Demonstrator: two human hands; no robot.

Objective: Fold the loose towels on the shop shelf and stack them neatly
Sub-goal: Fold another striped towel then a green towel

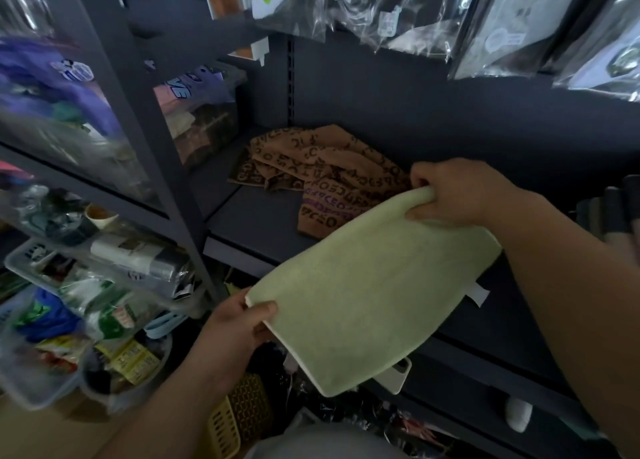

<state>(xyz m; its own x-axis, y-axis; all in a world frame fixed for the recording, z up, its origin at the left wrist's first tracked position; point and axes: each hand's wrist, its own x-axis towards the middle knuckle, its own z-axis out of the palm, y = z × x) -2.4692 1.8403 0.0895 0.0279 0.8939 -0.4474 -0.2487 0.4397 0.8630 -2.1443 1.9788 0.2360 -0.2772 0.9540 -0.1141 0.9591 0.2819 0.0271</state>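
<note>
Both hands grip green towel [367,296]: left [239,323] near corner, right [450,195] far corner | brown towels [322,174] on shelf [256,223]

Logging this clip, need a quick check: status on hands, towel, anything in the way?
Left hand pinches green towel at near corner, right hand grips far corner. Towel held above shelf edge. Brown lettered towels heaped loose on shelf behind it.

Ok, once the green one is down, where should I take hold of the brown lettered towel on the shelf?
Probably its left hem, which lies flat and sticks out of the crumpled brown lettered towel. Come from the front left: the green towel and right hand cover its right side, and the shelf is bare there.
</note>
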